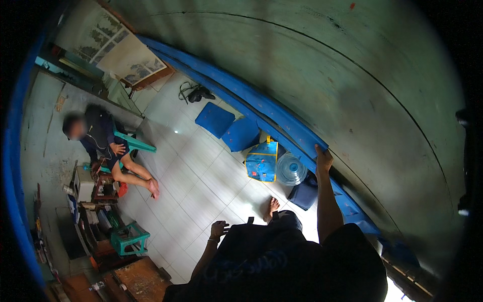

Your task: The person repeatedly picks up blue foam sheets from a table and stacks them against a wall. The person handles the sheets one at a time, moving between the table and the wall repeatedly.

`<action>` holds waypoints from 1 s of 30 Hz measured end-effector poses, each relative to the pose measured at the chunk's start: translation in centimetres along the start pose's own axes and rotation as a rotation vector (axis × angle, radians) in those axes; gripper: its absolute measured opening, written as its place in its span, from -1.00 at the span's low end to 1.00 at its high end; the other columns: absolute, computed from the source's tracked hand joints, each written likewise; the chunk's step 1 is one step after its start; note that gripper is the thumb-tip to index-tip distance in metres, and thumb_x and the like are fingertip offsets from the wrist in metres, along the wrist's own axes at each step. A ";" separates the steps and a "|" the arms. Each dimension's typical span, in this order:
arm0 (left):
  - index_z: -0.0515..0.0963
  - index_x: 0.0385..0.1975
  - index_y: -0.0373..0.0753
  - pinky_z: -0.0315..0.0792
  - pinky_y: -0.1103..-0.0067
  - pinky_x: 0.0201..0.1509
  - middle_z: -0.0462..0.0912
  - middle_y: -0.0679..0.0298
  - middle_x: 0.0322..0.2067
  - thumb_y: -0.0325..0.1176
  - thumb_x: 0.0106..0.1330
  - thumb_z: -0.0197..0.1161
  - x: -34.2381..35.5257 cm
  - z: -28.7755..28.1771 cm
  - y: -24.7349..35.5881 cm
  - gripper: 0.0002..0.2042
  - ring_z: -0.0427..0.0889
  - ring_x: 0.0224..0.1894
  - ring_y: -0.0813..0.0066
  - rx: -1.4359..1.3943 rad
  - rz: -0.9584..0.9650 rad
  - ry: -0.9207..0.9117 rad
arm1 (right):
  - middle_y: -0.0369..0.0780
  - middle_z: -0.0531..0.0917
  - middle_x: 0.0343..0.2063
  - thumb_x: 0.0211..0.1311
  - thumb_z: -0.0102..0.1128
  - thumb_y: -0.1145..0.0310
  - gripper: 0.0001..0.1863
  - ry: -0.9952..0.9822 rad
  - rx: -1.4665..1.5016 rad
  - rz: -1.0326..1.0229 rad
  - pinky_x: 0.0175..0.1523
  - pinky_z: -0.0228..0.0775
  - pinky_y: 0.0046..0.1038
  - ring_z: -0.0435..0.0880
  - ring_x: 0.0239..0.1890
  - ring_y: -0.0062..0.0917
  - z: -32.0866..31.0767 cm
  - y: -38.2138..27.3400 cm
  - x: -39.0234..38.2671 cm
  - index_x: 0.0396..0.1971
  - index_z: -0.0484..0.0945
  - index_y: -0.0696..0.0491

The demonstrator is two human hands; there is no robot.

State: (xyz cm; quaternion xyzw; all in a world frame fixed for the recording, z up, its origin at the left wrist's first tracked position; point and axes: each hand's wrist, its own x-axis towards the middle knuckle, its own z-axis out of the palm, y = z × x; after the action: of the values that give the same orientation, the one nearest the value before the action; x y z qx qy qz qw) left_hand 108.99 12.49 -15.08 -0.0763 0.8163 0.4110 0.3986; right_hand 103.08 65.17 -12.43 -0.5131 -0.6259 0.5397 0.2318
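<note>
- Head view: the person's right hand (324, 160) reaches up along the wall and grasps the near end of a long blue plank (236, 88), fingers at its edge.
- That plank runs slantwise along the foot of the green wall (362, 108), from this hand to the far corner of the room.
- The left hand (219, 230) hangs over the white tiled floor (201, 173), released, its fingers loosely bent, with nothing visible in it.
- Just below the right hand, a clear bluish water jug (291, 170) stands between a blue bag with yellow trim (262, 162) and a dark navy bag (303, 194).
- Farther along the plank, two blue cushions (215, 119) lie side by side on the tiles; beyond them is a black strapped item (201, 94), too small to make out.
- One bare foot (272, 208) of the wearer shows near the jug.
- At the left, well apart from both hands, another person (100, 128) sits on a green plastic chair (135, 143), one hand near the lap.
- Nearer, a green plastic stool (130, 238) stands beside cluttered shelving (100, 221) and a worn brown wooden tabletop (138, 282).
</note>
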 end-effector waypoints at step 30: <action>0.33 -0.15 -0.29 0.44 0.48 -0.39 0.53 0.13 -0.26 -0.28 0.21 -0.04 5.5 15.6 13.6 -0.72 0.58 -0.35 0.27 0.916 0.200 -0.778 | -0.19 0.59 -0.55 0.06 0.07 0.38 -0.84 1.183 1.049 1.274 -0.54 0.48 -0.47 0.59 -0.59 -0.47 -13.1 35.2 -70.0 -0.40 0.49 0.15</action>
State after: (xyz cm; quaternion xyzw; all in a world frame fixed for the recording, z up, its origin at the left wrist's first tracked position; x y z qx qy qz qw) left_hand 108.35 33.88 -16.14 0.3359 0.7077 0.0514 0.6194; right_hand 153.57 4.55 -22.06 -0.7696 0.2952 0.4290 0.3696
